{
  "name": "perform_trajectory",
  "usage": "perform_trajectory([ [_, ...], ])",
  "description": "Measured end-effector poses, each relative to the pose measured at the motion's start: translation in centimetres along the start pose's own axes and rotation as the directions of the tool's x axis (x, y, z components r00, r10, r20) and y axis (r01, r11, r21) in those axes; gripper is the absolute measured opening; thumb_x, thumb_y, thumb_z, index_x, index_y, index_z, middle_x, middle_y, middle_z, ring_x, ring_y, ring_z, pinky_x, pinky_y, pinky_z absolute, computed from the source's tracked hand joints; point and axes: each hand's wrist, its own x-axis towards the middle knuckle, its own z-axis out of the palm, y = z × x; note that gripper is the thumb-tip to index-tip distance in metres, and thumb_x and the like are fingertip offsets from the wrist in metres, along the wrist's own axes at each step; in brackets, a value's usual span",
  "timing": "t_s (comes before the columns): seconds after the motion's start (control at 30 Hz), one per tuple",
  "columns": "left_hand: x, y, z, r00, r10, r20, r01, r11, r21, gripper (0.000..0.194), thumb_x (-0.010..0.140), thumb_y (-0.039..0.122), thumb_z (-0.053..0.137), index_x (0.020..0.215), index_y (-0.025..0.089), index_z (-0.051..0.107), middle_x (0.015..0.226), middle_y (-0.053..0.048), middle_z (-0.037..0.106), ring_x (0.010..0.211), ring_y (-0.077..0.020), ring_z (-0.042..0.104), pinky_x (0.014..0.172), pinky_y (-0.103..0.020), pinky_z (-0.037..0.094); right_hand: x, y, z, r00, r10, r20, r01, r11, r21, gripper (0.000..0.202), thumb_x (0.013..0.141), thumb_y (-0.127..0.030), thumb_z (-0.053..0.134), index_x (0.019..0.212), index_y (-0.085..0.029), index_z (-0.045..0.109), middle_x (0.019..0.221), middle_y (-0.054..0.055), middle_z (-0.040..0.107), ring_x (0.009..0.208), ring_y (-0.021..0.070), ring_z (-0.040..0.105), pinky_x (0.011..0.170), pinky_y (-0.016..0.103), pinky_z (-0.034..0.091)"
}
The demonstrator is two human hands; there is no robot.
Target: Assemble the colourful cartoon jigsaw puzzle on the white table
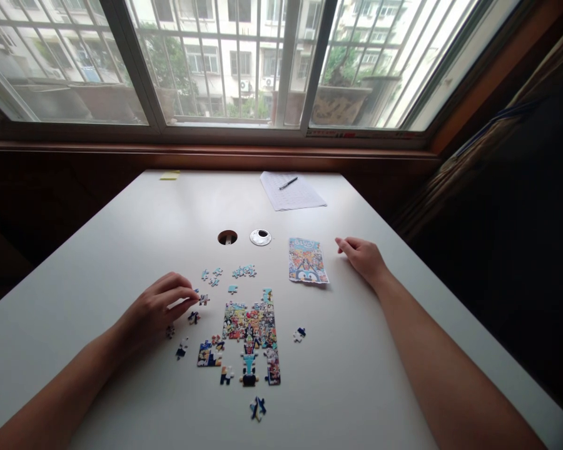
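A partly joined jigsaw puzzle [251,325] lies in the middle of the white table, its lower section gapped. To its left, my left hand [166,303] has thumb and fingertips pinched together on a small puzzle piece, mostly hidden by the fingers; a loose puzzle piece [204,300] lies right beside them. Under and below that hand are more dark pieces [182,348]. My right hand [361,256] rests on the table with its fingers curled in, nothing visible in them. Just left of it lies the colourful reference picture [307,261], printed with a penguin-like face.
Light blue pieces [244,271] are grouped above the puzzle. Single pieces lie to the right [299,335] and below [258,408]. Farther back are a cable hole [228,237], its round cover [261,237], paper sheets [293,194] with a pen [288,183], and yellow sticky notes [169,175].
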Motion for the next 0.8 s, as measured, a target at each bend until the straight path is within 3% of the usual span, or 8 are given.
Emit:
perform_trajectory([
  [0.8,-0.01,-1.02,0.17,0.999,-0.006,-0.043,0.008,1.000,0.029,0.011,0.094,0.019,0.061,0.098,0.019,0.071,0.095,-0.008,0.065,0.085,-0.0169,0.064,0.076,-0.029,0.056,0.12,0.37,0.12,1.000,-0.002,-0.006,0.002,1.000,-0.017,0.053,0.089,-0.065,0.050,0.063,-0.022,0.067,0.056,0.001,0.061,0.059,0.0184,0.055,0.062,0.030,0.038],
])
